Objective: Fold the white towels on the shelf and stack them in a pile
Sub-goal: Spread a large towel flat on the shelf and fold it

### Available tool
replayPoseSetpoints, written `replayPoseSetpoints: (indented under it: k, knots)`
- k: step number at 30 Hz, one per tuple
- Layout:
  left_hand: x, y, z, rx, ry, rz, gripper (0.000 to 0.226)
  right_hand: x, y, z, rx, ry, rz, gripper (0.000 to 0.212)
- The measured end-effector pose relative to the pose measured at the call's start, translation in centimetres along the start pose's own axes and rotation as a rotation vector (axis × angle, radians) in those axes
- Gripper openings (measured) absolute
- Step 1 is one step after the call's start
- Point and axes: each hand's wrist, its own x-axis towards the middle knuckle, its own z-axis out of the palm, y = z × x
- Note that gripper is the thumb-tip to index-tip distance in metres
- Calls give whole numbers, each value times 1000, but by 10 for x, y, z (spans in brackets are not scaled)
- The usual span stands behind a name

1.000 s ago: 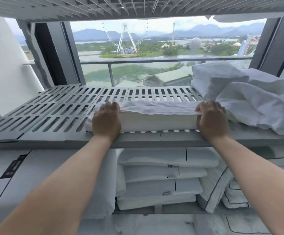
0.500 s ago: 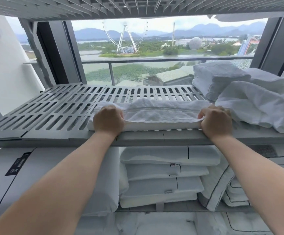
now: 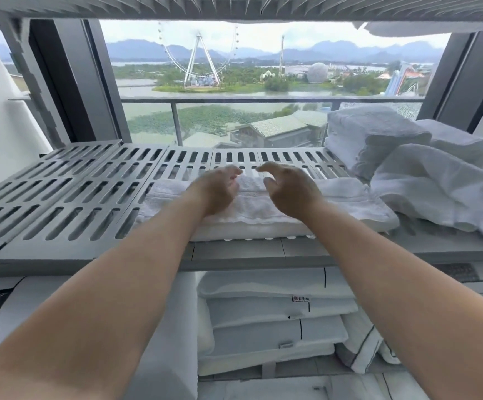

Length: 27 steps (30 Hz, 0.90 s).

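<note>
The slatted grey shelf (image 3: 70, 192) in front of me is the biggest thing here, and everything else I place against the folded towel (image 3: 350, 206) lying at its front edge. To the right of that towel sits the loose heap of white towels (image 3: 442, 192) not yet folded, with a folded stack (image 3: 367, 134) just behind the heap, toward the window. The towel itself is a long flat band whose long axis runs left to right along the shelf's front lip, directly under and slightly beyond my hands. My left hand (image 3: 217, 192) and right hand (image 3: 289, 192) hover close together over its middle, near each other but apart, about equally near the cloth. My fingers (image 3: 266, 168) are loosely curled and parted, pinching nothing, though motion blur hides whether my palms brush the cloth. I judge the next fold must go across that long axis, one end carried over to the other.
</note>
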Motion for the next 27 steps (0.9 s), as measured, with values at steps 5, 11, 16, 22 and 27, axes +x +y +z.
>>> replayPoseSetpoints:
  k: [5,11,16,22,27]
  knots:
    - [11,-11,28,335,-184,-152,67,17,22,39,-185,-349,142,53]
    - [15,6,33,316,-142,-230,60,19,24,41,-155,-355,172,55]
    - [12,49,43,226,-124,-18,54,5,36,11,53,-30,222,40]
    - [11,114,63,237,-182,32,58,-30,102,-43,-369,94,407,34]
    - [4,140,89,386,-223,29,75,-34,140,-70,-374,-91,598,56]
